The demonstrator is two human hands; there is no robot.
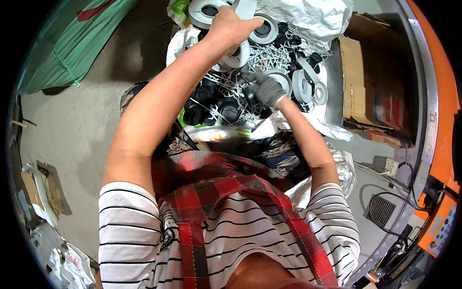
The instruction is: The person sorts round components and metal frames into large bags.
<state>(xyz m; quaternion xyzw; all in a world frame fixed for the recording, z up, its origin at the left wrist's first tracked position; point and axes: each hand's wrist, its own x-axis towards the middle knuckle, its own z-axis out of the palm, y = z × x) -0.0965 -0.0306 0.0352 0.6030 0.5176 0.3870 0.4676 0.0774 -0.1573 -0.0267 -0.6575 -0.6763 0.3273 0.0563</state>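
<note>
My bare left hand [230, 26] reaches to the far side of the pile. Its fingers and thumb are around a light grey plastic part [245, 7], beside a grey ring [202, 13] with a dark centre. My right hand [267, 89], in a grey glove, is low among the parts, blurred by motion, so its fingers cannot be made out. Near it lie black round plastic caps [229, 110], thin pale plastic sticks [269, 59] and another light grey ring [281, 81]. More grey rings [302, 86] lie to its right.
The parts lie on spread white sacking [211, 132]. A crumpled white bag [308, 19] is at the back. On the right stand an open cardboard box [353, 77] and an orange machine [440, 96]. Green cloth [72, 48] hangs at the far left.
</note>
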